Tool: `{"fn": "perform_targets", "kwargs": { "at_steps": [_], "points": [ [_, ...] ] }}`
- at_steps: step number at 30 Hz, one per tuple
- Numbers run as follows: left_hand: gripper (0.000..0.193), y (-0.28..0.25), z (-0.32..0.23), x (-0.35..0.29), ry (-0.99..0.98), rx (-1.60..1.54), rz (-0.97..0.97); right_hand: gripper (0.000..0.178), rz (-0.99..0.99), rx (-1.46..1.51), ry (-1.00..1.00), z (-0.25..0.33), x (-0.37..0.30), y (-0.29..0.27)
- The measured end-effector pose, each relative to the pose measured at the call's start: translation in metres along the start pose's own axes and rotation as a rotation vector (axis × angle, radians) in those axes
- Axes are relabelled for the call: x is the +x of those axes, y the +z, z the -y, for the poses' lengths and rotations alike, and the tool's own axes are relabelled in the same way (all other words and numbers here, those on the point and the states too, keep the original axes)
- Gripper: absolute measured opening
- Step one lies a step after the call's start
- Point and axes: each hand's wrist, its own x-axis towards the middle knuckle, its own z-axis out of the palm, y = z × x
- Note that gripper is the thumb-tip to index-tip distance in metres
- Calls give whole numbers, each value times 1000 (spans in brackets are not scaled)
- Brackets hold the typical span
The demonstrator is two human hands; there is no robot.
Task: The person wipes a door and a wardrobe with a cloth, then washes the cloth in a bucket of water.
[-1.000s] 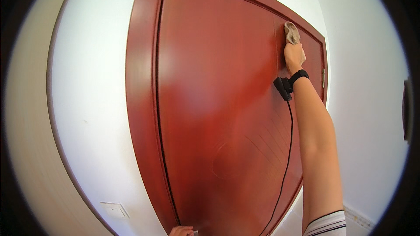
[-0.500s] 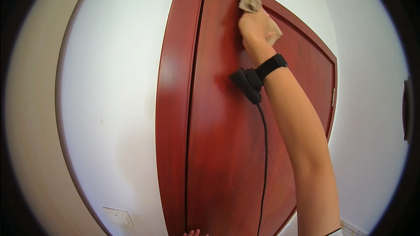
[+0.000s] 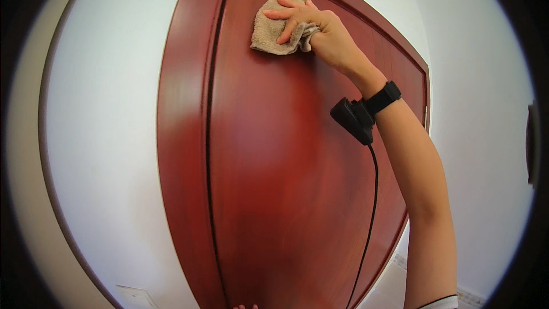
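Observation:
High on a reddish-brown wooden door (image 3: 269,154), my right hand (image 3: 309,23) presses a beige cloth (image 3: 266,35) against the panel. Its fingers spread over the cloth, and part of the cloth bunches up under the palm. Around the right wrist runs a black strap (image 3: 383,98) carrying a black device (image 3: 353,119), from which a black cable (image 3: 372,206) hangs down. Only the fingertips of my left hand (image 3: 246,307) show, at the bottom edge in front of the lower door. They look stretched out and apart; the rest of that hand is out of the picture.
A matching red-brown frame (image 3: 183,109) surrounds the door, with a dark gap along its left side. White wall (image 3: 114,109) lies to the left, with a white switch plate (image 3: 136,296) low down. Another pale wall (image 3: 480,137) stands at the right.
My right hand has moved left and slightly down across the door with the cloth, which now lies spread flatter. The view has shifted, so the door sits farther left.

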Motion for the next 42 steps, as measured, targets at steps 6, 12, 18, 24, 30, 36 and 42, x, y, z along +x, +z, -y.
{"fn": "perform_targets", "kwargs": {
  "at_steps": [6,12,18,24,30,36,42],
  "points": [
    [71,5,-13,-2,-110,251,-79,47,-127,-51,31,-33,-36,-27],
    [104,17,11,10,-114,344,-202,53,-182,42,212,-119,-116,-100],
    [126,41,32,34,-177,283,-323,45,-298,-44,365,-171,-206,-171],
    [128,13,36,46,-264,391,-308,46,-393,-7,453,-227,-267,-225],
    [129,-2,57,48,-262,400,-333,49,-434,-178,595,-252,-281,-237],
    [123,-34,88,112,-250,381,-295,36,-669,-609,911,-258,-264,-190],
    [124,4,76,151,-248,290,-292,35,-871,-308,1100,-292,-269,-212]
  ]
}}
